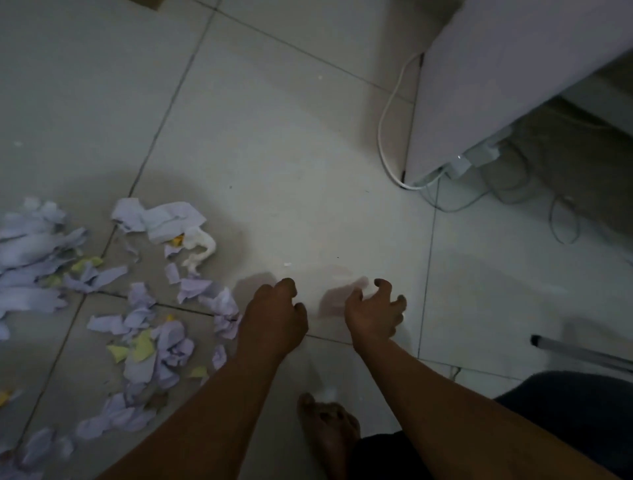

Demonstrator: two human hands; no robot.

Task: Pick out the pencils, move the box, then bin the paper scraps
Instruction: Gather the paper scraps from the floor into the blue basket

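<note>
Fingers (287, 286) of the left hand (274, 315): curled under, knuckles toward my camera, palm hidden. I cannot tell whether they are clenched on nothing or pinching a small piece. Fingers (384, 284) of the right hand (373, 313): spread and half-bent like a claw, released, grasping nothing I can make out. A pale blur lies on the floor just beside their tips, too smeared to name.

Task's thing: the torn and crumpled pale-lilac and yellow paper scraps (147, 346) lie scattered on the grey-white tiled floor (274, 137). All of them sit to the left of both hands. The litter forms a loose band from the lower left edge of the view up to a larger crumpled white sheet (161, 219) at its far end. Its nearest pieces lie just beside the left hand, on its outer side.

Governing relation: the left hand is the nearer, and the right hand is well apart from the heap, with the left hand between. I judge the coming reach to be a leftward sweep by the left hand.

No pencils and no bin appear in view, and a brown corner (147, 3) at the top edge may be the box, though I cannot tell. I judge the binning step as barely started.
</note>
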